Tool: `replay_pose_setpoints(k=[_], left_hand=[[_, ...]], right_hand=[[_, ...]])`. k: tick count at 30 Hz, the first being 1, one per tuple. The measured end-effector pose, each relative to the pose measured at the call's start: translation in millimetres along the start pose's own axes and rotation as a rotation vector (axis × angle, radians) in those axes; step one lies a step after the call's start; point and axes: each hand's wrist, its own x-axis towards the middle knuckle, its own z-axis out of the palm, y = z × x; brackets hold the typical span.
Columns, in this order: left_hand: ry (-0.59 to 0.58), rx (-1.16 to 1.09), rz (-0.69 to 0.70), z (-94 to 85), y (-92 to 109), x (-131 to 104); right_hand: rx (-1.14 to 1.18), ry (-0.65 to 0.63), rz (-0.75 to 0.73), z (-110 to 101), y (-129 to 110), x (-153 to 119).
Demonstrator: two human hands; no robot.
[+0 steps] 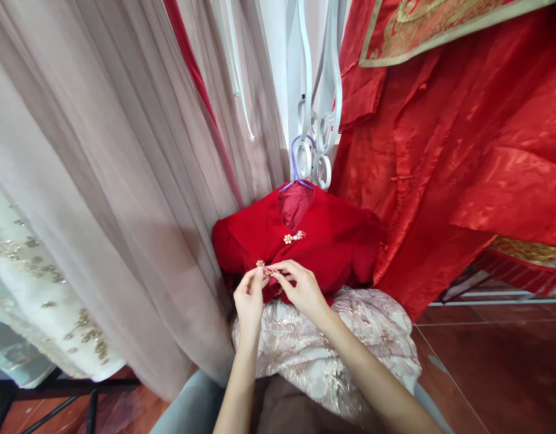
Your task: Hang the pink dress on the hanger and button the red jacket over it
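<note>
A red velvet jacket (323,241) hangs in front of me on a purple hanger (295,160). High on its front sits a gold flower clasp (293,237), with both halves side by side. Lower down, my left hand (251,289) pinches a second flower clasp (260,263) at the jacket's front edge. Close against it, my right hand (300,283) has thumb and fingertips closed on the other part of this clasp. The fingers hide most of the join, so I cannot tell whether the two parts are linked. Below the hands, part of another clasp shows.
The hanger hooks on a white scrolled metal stand (323,129). Pale sheer cloth (137,181) hangs at the left, red satin garments (441,150) at the right. Shiny patterned fabric (336,349) lies across my lap. Red floor tiles (499,361) show at the lower right.
</note>
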Motion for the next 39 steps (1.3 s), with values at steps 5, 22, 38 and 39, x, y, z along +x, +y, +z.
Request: replay_pose_setpoints(k=[5, 22, 38, 39], left_hand=[[-0.043, 0.014, 0.045, 0.1, 4, -3], [-0.042, 0.059, 0.080, -2.9, 1, 3], [-0.247, 0.323, 0.190, -14.1, 9, 16], [-0.257, 0.342, 0.215, -14.8, 10, 17]], right_hand=[[-0.059, 0.012, -0.021, 1, 0, 0], [0.030, 0.137, -0.017, 14, 7, 4], [-0.032, 0.030, 0.025, 6, 17, 8], [-0.028, 0.024, 0.025, 6, 18, 8]])
